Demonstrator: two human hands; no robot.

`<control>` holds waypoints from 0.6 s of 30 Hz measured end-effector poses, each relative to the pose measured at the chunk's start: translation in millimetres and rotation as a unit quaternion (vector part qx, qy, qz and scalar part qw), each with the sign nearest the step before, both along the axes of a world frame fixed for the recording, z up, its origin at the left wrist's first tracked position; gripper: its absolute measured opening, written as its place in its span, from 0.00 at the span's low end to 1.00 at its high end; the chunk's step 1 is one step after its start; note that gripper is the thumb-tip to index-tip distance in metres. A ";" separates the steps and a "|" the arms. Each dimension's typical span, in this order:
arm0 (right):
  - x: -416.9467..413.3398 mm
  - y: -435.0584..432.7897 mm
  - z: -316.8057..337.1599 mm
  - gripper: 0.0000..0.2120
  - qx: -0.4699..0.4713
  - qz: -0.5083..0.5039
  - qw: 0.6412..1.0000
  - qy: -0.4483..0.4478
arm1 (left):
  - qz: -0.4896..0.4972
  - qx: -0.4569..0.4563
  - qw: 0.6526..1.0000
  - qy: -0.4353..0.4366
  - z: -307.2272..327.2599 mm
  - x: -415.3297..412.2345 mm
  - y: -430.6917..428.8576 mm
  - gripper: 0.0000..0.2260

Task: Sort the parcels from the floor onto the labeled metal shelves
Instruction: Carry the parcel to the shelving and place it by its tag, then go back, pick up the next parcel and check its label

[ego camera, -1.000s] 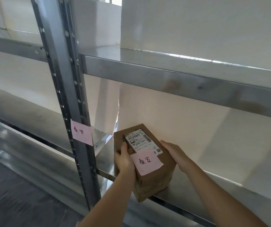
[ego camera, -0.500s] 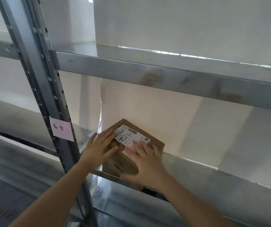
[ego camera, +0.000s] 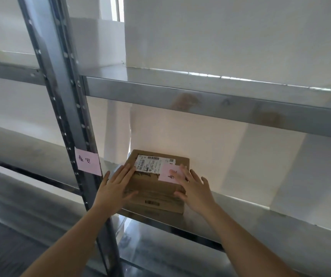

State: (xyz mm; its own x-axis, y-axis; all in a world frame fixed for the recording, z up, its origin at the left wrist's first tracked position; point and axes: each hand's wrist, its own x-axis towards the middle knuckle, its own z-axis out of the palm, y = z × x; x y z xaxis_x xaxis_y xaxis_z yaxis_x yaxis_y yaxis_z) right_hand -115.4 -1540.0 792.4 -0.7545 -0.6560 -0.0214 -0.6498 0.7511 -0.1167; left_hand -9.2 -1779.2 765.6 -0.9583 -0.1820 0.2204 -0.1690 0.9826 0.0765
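A brown cardboard parcel [ego camera: 154,188] with a white shipping label and a pink handwritten note lies flat on the metal shelf [ego camera: 260,220], squared to its front edge. My left hand [ego camera: 116,186] rests flat against the parcel's left side, fingers spread. On the parcel's right top corner lies my right hand [ego camera: 192,186], also flat, partly covering the pink note. Neither hand grips the box. A matching pink label [ego camera: 87,161] is stuck on the upright post just left of the parcel.
The grey perforated upright post [ego camera: 60,96] runs steeply through the left of the view. An upper shelf [ego camera: 200,102] hangs above the parcel. A lower shelf [ego camera: 160,252] shows below. White wall panels stand behind. To the parcel's right the shelf surface is bare metal.
The parcel went from being held at the shelf's front edge to lying on the shelf, turned square. Both hands let go and now press flat on it.
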 end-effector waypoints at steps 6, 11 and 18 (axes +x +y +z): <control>5.4 -4.5 4.0 0.34 0.012 -0.049 0.999 -0.017 | 0.034 0.022 0.999 0.001 13.1 -4.9 13.4 0.35; 15.9 16.8 12.6 0.35 -0.020 -0.109 0.994 -0.020 | 0.045 0.005 0.999 -0.010 31.6 -3.3 33.8 0.35; 51.7 101.4 45.1 0.34 -0.054 -0.161 0.985 0.021 | -0.003 -0.008 0.999 0.031 69.9 15.9 91.8 0.39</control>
